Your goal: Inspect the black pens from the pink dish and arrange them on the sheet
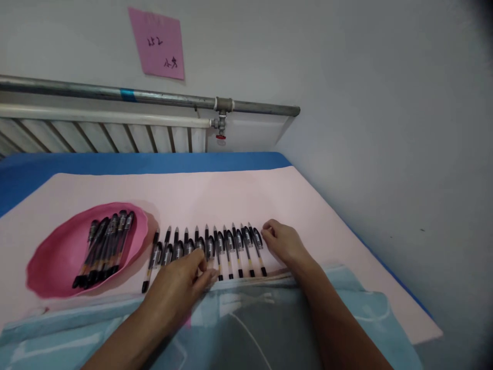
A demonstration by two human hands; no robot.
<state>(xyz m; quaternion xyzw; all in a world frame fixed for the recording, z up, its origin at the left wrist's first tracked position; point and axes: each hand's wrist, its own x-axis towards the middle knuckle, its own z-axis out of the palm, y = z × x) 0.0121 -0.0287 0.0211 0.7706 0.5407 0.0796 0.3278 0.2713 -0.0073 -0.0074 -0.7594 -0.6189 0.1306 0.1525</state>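
Note:
A row of black-capped pens [230, 252] lies on the pink table cover, tips pointing away from me, with loose caps lying across or beside the barrels. My left hand [187, 275] rests over the near ends of the middle pens, thumb apart from the bent index finger; no pen shows in it, and its other fingers are partly hidden. Just beside the right end of the row, my right hand [284, 242] is curled with fingertips together, close to the last pen's cap [258, 238]. Nothing is visible between those fingertips.
A pink scalloped dish [50, 262] at the left holds several capped pens [108, 246]. Light blue cloth [239, 318] covers the table's near edge. A wall [385, 154] borders the right side, and a radiator [115, 131] with a pipe stands behind.

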